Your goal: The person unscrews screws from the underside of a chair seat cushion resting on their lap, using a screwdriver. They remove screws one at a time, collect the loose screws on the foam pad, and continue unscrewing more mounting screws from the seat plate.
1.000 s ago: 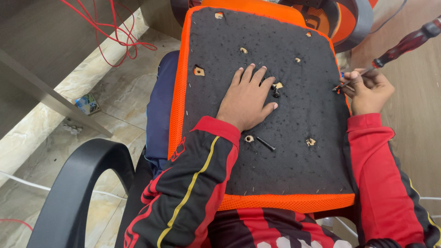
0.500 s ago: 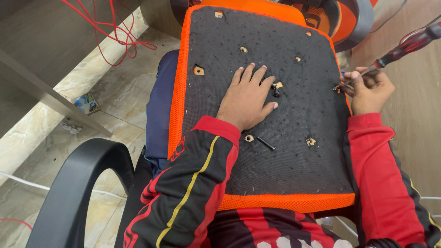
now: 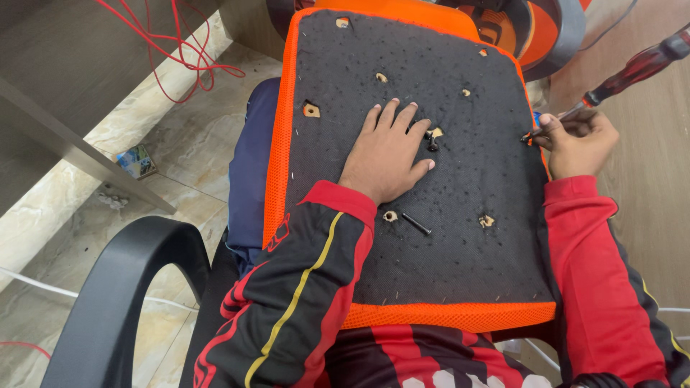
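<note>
An upturned chair seat (image 3: 460, 273) with a black felt underside and orange mesh edges lies across my lap. My left hand (image 3: 384, 154) presses flat on the felt, fingers spread, next to a hole with a black bolt (image 3: 433, 141) standing in it. A second black bolt (image 3: 416, 224) lies loose just below my wrist. At the seat's right edge my right hand (image 3: 578, 144) grips a screwdriver (image 3: 632, 70) with a dark red handle, its tip pointing at the rim.
Several bolt holes dot the felt. A black chair armrest (image 3: 122, 287) curves at the lower left. Red wires (image 3: 180, 50) trail over the marble floor beside a wooden desk leg. An orange and black chair part (image 3: 532, 32) sits beyond the seat.
My right hand and the screwdriver have shifted slightly up and right along the seat's edge. The left hand stays flat in place.
</note>
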